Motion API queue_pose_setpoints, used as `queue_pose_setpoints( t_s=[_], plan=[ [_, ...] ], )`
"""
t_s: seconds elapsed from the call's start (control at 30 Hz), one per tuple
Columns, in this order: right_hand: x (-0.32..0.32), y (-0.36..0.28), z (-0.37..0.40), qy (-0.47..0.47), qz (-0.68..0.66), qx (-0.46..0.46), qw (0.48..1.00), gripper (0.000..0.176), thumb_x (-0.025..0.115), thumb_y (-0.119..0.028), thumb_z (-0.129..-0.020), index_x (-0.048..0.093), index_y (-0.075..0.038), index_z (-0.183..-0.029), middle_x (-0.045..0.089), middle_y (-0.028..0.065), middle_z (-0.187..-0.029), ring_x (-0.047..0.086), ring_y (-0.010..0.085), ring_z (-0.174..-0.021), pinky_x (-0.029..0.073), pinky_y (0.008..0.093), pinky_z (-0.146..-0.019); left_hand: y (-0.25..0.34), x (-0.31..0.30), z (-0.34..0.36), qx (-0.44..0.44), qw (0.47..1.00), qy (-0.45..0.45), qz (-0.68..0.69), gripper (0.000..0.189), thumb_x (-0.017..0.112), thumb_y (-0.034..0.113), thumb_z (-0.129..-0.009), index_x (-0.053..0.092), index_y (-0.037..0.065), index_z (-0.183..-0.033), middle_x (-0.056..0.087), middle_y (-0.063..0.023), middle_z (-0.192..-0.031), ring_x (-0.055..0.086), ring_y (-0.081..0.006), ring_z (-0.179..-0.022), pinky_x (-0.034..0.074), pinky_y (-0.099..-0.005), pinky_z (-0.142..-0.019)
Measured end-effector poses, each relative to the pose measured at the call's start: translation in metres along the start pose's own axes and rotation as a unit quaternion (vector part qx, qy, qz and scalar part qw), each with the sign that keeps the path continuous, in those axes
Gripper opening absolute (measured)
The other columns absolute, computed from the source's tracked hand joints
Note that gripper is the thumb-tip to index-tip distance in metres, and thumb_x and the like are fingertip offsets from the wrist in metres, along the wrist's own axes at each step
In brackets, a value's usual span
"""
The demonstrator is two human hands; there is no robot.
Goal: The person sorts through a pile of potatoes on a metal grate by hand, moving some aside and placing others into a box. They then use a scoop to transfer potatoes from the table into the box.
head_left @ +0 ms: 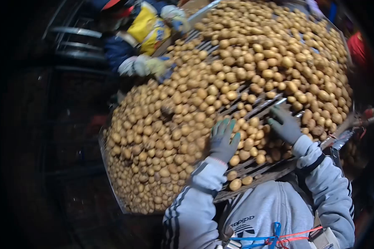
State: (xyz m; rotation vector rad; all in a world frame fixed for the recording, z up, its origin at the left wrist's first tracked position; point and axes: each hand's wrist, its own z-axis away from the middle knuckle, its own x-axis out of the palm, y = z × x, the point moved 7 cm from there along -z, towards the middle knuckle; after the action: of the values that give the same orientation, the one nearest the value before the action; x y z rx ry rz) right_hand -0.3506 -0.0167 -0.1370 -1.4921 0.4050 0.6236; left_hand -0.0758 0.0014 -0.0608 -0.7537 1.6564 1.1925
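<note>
My left hand, in a grey glove with green fingertips, lies over the potatoes with its fingers stretched out. To its right, my right hand wears a matching glove; its thumb and fingers are apart beside a bare strip of dark slats. Neither palm shows, but I see nothing gripped. Between my hands sits a small group of potatoes. Closer to my body, a few loose potatoes rest near the wooden front edge of the slatted table.
Across the table at upper left, a co-worker in a yellow apron has gloved hands at the pile. Red clothing shows at the far right. Potatoes heap high toward the back. Metal rails stand in the dark at left.
</note>
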Motion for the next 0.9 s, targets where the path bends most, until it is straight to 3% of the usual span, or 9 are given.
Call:
queue_pose_setpoints(
  t_s=[0.13, 0.23, 0.33, 0.4, 0.5, 0.57, 0.63, 0.83, 0.9],
  plan=[
    [0.049, -0.018, -0.010, -0.059, 0.041, 0.035, 0.997, 0.068, 0.070, -0.042, -0.100, 0.054, -0.009, -0.157, 0.054, 0.0215, -0.159, 0.046, 0.0440, -0.149, 0.037, 0.0506, -0.125, -0.034, 0.044, 0.006, -0.131, 0.991, -0.033, -0.005, 0.062, 0.065, 0.040, -0.102, 0.053, 0.015, -0.157, 0.051, -0.0185, -0.159, 0.047, -0.0421, -0.144, 0.034, -0.0556, -0.124],
    [0.082, -0.032, 0.001, 0.024, 0.078, -0.065, 0.995, 0.066, 0.071, -0.043, -0.098, 0.056, -0.015, -0.156, 0.048, 0.0234, -0.163, 0.049, 0.0464, -0.144, 0.041, 0.0512, -0.122, -0.006, 0.047, 0.016, -0.053, 0.996, -0.003, 0.070, 0.065, 0.068, 0.040, -0.099, 0.054, 0.010, -0.155, 0.053, -0.0202, -0.155, 0.049, -0.0439, -0.142, 0.035, -0.0537, -0.124],
    [0.077, -0.072, 0.017, -0.042, 0.095, -0.014, 0.994, 0.064, 0.072, -0.047, -0.097, 0.061, -0.014, -0.152, 0.040, 0.0249, -0.169, 0.054, 0.0453, -0.142, 0.043, 0.0503, -0.120, 0.005, 0.038, 0.053, 0.026, 0.989, 0.066, 0.128, 0.057, 0.074, 0.030, -0.096, 0.062, 0.006, -0.147, 0.061, -0.0229, -0.146, 0.053, -0.0451, -0.138, 0.041, -0.0546, -0.120],
    [0.060, -0.098, 0.028, -0.075, 0.000, -0.103, 0.992, 0.061, 0.070, -0.045, -0.101, 0.061, -0.012, -0.151, 0.046, 0.0229, -0.166, 0.050, 0.0425, -0.148, 0.040, 0.0486, -0.124, 0.006, 0.005, 0.070, 0.034, 0.995, 0.030, 0.092, 0.052, 0.076, 0.024, -0.095, 0.066, 0.005, -0.141, 0.062, -0.0238, -0.144, 0.056, -0.0418, -0.137, 0.044, -0.0512, -0.120],
    [0.008, -0.087, 0.047, -0.005, -0.062, -0.036, 0.997, 0.051, 0.068, -0.036, -0.105, 0.064, -0.011, -0.149, 0.051, 0.0213, -0.163, 0.050, 0.0343, -0.150, 0.038, 0.0433, -0.125, -0.039, -0.013, 0.094, -0.012, 0.996, 0.069, 0.063, 0.052, 0.070, 0.016, -0.099, 0.059, 0.003, -0.149, 0.054, -0.0242, -0.156, 0.047, -0.0422, -0.147, 0.038, -0.0519, -0.124],
    [-0.031, -0.066, 0.069, 0.058, -0.156, 0.063, 0.984, 0.045, 0.066, -0.027, -0.107, 0.066, -0.004, -0.145, 0.066, 0.0140, -0.149, 0.061, 0.0213, -0.136, 0.045, 0.0358, -0.118, -0.074, -0.013, 0.093, -0.046, 0.998, 0.051, -0.017, 0.055, 0.066, 0.021, -0.103, 0.055, 0.002, -0.153, 0.051, -0.0226, -0.160, 0.045, -0.0419, -0.148, 0.036, -0.0508, -0.125],
    [-0.058, -0.034, 0.096, 0.114, -0.202, 0.116, 0.966, 0.045, 0.068, -0.033, -0.105, 0.070, -0.006, -0.141, 0.074, 0.0133, -0.137, 0.068, 0.0208, -0.125, 0.051, 0.0347, -0.110, -0.099, 0.003, 0.083, -0.085, 0.995, 0.033, 0.025, 0.059, 0.067, 0.032, -0.104, 0.054, 0.006, -0.156, 0.051, -0.0217, -0.159, 0.045, -0.0402, -0.148, 0.035, -0.0545, -0.124],
    [-0.086, 0.032, 0.225, 0.250, -0.214, 0.216, 0.919, 0.037, 0.068, -0.031, -0.106, 0.075, -0.002, -0.128, 0.080, 0.0114, -0.115, 0.074, 0.0199, -0.105, 0.057, 0.0347, -0.097, -0.088, 0.066, 0.023, -0.040, 0.998, 0.000, 0.051, 0.042, 0.065, 0.028, -0.105, 0.069, 0.001, -0.138, 0.070, -0.0240, -0.134, 0.064, -0.0411, -0.123, 0.049, -0.0492, -0.109],
    [-0.080, 0.030, 0.264, 0.268, -0.261, 0.320, 0.870, 0.037, 0.070, -0.029, -0.104, 0.075, -0.006, -0.132, 0.079, 0.0059, -0.113, 0.070, 0.0098, -0.099, 0.058, 0.0298, -0.086, -0.051, 0.057, 0.018, 0.045, 0.998, -0.047, 0.004, 0.041, 0.065, 0.026, -0.105, 0.069, -0.001, -0.137, 0.070, -0.0250, -0.132, 0.063, -0.0422, -0.123, 0.048, -0.0497, -0.110]
  ],
)
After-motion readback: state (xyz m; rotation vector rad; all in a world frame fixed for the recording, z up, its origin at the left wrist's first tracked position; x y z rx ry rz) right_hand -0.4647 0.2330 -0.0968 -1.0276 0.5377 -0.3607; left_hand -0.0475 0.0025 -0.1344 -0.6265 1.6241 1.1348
